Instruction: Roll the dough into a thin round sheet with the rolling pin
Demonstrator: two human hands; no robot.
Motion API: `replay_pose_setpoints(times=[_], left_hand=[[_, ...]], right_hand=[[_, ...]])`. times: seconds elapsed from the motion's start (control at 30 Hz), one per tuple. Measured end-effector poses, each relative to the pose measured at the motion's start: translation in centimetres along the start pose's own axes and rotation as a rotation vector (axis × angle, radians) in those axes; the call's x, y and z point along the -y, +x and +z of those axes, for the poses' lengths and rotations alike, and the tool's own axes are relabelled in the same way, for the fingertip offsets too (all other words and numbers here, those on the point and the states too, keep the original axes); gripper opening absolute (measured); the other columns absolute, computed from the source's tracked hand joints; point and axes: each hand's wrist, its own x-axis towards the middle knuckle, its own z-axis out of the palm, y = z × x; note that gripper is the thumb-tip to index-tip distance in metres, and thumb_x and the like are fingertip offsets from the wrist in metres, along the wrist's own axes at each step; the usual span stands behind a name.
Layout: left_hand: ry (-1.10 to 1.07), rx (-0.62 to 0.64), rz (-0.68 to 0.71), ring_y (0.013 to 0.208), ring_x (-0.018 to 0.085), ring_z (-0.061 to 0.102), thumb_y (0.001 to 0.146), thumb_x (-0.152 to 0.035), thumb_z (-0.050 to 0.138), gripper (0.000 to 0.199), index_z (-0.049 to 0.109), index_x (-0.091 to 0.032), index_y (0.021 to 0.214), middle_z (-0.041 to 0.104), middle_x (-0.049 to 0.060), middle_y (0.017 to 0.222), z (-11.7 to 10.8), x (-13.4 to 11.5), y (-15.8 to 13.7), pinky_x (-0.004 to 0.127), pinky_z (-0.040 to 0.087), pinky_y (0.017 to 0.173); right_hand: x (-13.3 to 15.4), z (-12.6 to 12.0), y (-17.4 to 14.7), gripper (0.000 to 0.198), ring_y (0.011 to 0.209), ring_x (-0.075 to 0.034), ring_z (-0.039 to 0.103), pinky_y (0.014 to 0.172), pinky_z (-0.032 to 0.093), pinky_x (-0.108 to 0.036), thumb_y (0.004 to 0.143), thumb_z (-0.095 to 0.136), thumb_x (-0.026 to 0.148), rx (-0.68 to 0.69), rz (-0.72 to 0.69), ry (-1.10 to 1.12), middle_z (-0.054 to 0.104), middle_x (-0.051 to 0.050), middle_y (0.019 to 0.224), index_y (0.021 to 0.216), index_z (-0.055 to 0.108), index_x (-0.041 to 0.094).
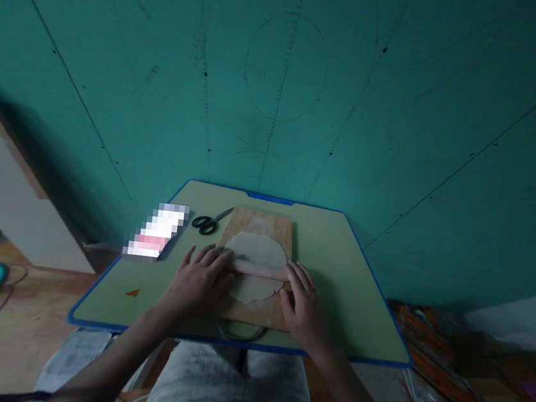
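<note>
A pale sheet of rolled-out dough (257,247) with an uneven edge lies on a wooden board (252,316). Across its middle rests a thin rolling pin (260,270). My left hand (198,280) is closed over the pin's left end, fingers bent forward and partly hiding that end. At the opposite end, my right hand (303,302) is curled over the pin, with its thumb nearer to me beside the dough's edge. Both hands are about level, above the board's sides.
Black-handled scissors (207,224) lie left of the board, their tip by its far corner. Further left is a blurred-out bright rectangle (156,233). A small orange scrap (132,293) sits near the front left of the blue-edged table (355,327). A green wall (279,99) rises behind.
</note>
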Motion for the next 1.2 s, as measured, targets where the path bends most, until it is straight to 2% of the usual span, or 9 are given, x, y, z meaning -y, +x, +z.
replay_pose_setpoints(times=[0.13,0.27,0.5,0.63,0.73,0.93,1.2], left_hand=[[-0.156,-0.049,-0.113,0.116,0.029,0.060,0.098,-0.032,0.042,0.038,0.056,-0.015,0.129,0.061,0.016,0.127,0.4,1.0,-0.6,0.048,0.051,0.099],[-0.237,-0.073,-0.152,0.114,0.029,0.061,0.094,-0.031,0.048,0.039,0.054,-0.015,0.130,0.058,0.016,0.128,1.0,1.0,-0.9,0.045,0.054,0.096],[-0.305,-0.074,-0.149,0.110,0.028,0.063,0.091,-0.030,0.051,0.038,0.057,-0.018,0.127,0.060,0.014,0.124,0.7,0.9,-1.0,0.045,0.055,0.093],[-0.329,-0.070,-0.162,0.107,0.027,0.065,0.094,-0.031,0.047,0.037,0.057,-0.018,0.126,0.060,0.014,0.124,0.2,0.6,-1.0,0.044,0.056,0.092],[-0.321,-0.068,-0.158,0.107,0.027,0.065,0.095,-0.032,0.044,0.037,0.058,-0.017,0.126,0.061,0.014,0.123,0.0,0.5,-1.0,0.043,0.056,0.092],[-0.283,-0.055,-0.181,0.106,0.027,0.065,0.096,-0.032,0.040,0.038,0.058,-0.014,0.125,0.060,0.015,0.123,0.0,0.3,-1.0,0.042,0.056,0.092],[-0.292,-0.054,-0.193,0.107,0.027,0.064,0.095,-0.031,0.041,0.038,0.056,-0.016,0.126,0.058,0.014,0.125,-0.1,0.3,-1.2,0.042,0.055,0.093]], right_hand=[[-0.4,-0.5,0.4,0.054,0.133,-0.028,0.051,0.108,0.049,-0.052,0.092,0.045,0.019,0.044,-0.020,0.011,0.059,-0.013,0.139,0.147,0.046,0.021],[-0.7,-1.0,1.0,0.051,0.128,-0.028,0.055,0.105,0.050,-0.051,0.090,0.045,0.018,0.101,-0.056,0.019,0.061,-0.014,0.134,0.141,0.051,0.019],[-0.8,0.1,1.1,0.048,0.126,-0.027,0.055,0.107,0.048,-0.050,0.090,0.043,0.015,0.014,0.007,0.088,0.061,-0.013,0.130,0.137,0.053,0.023],[-1.0,0.8,1.1,0.042,0.129,-0.025,0.053,0.109,0.046,-0.049,0.091,0.042,0.017,-0.046,0.090,0.190,0.057,-0.014,0.134,0.131,0.055,0.023],[-1.0,1.3,1.0,0.041,0.134,-0.027,0.049,0.110,0.044,-0.050,0.092,0.046,0.023,-0.081,0.149,0.243,0.052,-0.016,0.137,0.132,0.050,0.021],[-0.8,1.7,0.7,0.049,0.140,-0.028,0.042,0.114,0.040,-0.051,0.090,0.052,0.026,-0.049,0.180,0.256,0.044,-0.018,0.144,0.138,0.041,0.021],[-1.1,0.9,1.0,0.065,0.144,-0.027,0.037,0.117,0.037,-0.048,0.089,0.056,0.022,0.083,0.177,0.263,0.039,-0.014,0.149,0.148,0.032,0.027]])
